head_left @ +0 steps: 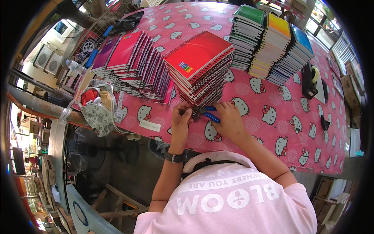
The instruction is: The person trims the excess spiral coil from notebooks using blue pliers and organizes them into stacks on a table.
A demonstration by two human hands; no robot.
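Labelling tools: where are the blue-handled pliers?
Head view, just right of centre: the pliers are in the right hand, beside the left hand, near the red spiral notebook stack.

A pair of pliers with two blue-covered handles sits slightly spread, handles toward four o'clock, its nose indistinct. At its twelve o'clock stands a tall stack of red-covered, wire-bound notebooks, the top one closed, its coil along the eleven-o'clock edge.

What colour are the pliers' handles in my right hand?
The pliers' handles are blue, best seen in the head view.
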